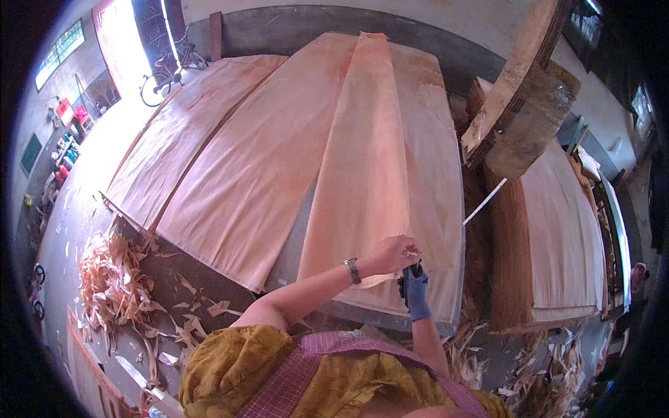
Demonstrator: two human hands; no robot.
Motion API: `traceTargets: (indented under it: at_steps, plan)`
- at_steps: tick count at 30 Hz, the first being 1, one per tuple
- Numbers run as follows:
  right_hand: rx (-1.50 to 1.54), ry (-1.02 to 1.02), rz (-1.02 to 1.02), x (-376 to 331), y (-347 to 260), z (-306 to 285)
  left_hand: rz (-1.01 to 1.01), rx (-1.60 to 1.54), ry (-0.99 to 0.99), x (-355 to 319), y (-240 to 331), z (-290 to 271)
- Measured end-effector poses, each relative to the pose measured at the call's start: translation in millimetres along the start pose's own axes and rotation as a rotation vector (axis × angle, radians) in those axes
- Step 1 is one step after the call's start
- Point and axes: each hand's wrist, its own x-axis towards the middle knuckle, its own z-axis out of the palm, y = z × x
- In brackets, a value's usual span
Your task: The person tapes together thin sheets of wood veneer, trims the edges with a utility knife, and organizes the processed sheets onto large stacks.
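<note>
Over the veneer sheet (366, 160), left hand (391, 256) curls fingers closed, gloved right hand's (417, 292) unclear.

I'm in a workshop for wood, by the look of it: broad thin sheets (244, 167) lie spread before me, and a thick stack (564, 244) of pale sheets sits off to my right. Curled scraps (111, 285) are heaped on the grey floor (70, 223) to my left (plenty more litter my right side), I wear a checked apron (272, 383), and a bicycle (165, 75) stands by the bright doorway (122, 42).
</note>
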Motion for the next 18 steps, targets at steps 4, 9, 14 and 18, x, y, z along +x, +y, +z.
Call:
traceTargets:
  at_steps: [4, 9, 14, 18]
  plan:
    - [-0.046, 0.017, -0.03, 2, 7, -4, -0.055, -0.033, -0.015, -18, -8, 1]
    - [-0.205, 0.14, -0.251, -1, 25, -8, -0.137, -0.006, -0.005, -36, -19, 2]
    - [-0.445, 0.199, -0.422, -6, 38, -9, -0.187, -0.032, -0.01, -54, -35, 6]
    - [-0.452, 0.198, -0.384, 25, 52, -30, -0.206, -0.006, -0.043, -51, -20, 7]
